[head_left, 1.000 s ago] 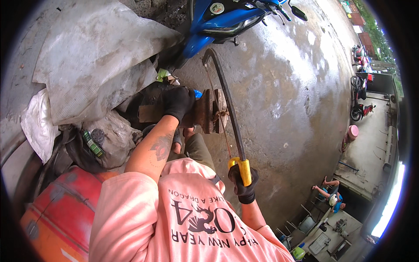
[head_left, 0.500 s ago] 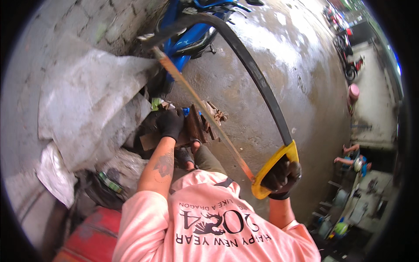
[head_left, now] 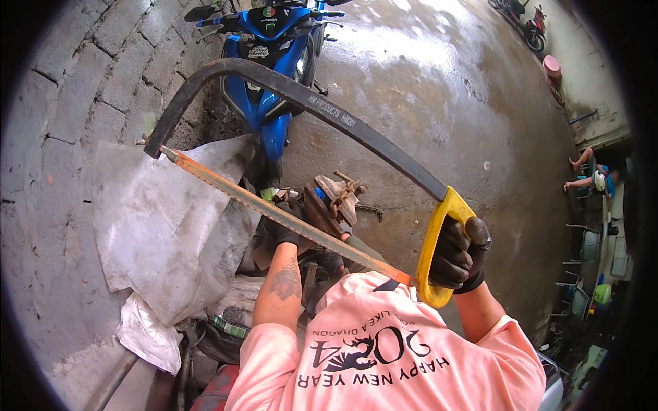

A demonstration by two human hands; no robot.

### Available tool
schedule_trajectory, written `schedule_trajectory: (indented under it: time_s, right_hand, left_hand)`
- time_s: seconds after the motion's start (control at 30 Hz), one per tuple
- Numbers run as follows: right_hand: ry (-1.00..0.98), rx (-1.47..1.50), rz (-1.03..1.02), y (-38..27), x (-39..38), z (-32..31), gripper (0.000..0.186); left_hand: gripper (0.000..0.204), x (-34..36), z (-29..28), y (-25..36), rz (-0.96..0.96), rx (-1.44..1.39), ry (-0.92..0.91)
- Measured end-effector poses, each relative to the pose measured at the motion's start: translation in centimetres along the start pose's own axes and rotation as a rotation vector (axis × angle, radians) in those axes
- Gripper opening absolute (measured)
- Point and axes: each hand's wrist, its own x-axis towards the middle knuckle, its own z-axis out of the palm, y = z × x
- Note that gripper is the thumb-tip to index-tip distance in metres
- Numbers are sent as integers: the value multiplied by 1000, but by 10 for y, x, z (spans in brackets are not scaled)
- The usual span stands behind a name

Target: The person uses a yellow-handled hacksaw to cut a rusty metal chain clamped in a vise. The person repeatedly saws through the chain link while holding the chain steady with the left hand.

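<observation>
Hacksaw (head_left: 330, 108) in fingers (head_left: 448, 263), perhaps vise (head_left: 330, 186) beyond

— Look left. Anything solid there?
— Grey block wall (head_left: 75, 103), rough and cracked, bending with the rim.
— And underfoot?
— Concrete floor (head_left: 439, 137), brownish grey, wet-looking, stained in patches.
— Any light on it?
— Yes, strong white glare (head_left: 411, 31) toward the top, fading to dull brown lower down.
— Farther off, at right?
— Pale surface (head_left: 593, 89), wall or slab, hard to tell. Pink bucket (head_left: 552, 66) near its edge. Below, chair-like frames (head_left: 591, 243), small and unclear.
— And up top?
— Blue motorbike (head_left: 274, 40), parked near the blocks.
</observation>
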Motion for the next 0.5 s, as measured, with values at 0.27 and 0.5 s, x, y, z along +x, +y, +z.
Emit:
schedule_trajectory:
  time_s: [0.27,0.5]
  right_hand:
    - [26,-58,-21,2,2,2,30]
    - [199,-343,-36,-3,-25,-17,26]
  left_hand:
    - [58,1,-5,5,-56,34,-27]
    - [66,5,26,-15,-104,-36,-152]
